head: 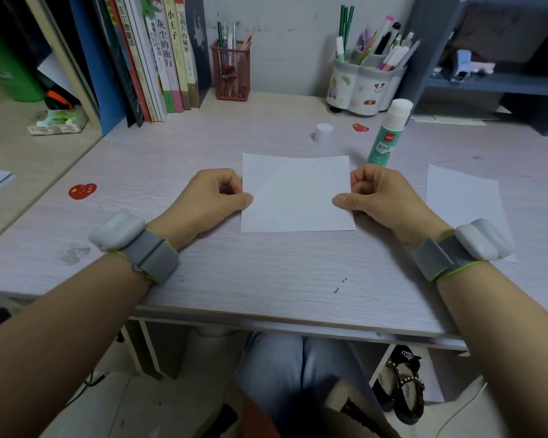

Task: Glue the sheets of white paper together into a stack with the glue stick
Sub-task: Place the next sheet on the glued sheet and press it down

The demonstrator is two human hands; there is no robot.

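Pale woodgrain tabletop, my right wrist hiding part of a spare sheet, flat white paper centred, my left hand and right hand pinching its side edges, uncapped glue stick upright behind, round cap nearby

home study desk, likely child's room: row of picture books standing at back, red mesh pen holder, cartoon-printed pen pot full of markers, heart flag stickers on wood-grain top, shoes stored underneath.

Bare forearms, each wrist wearing a grey fabric strap edged lime-green, carrying a white rounded pod.
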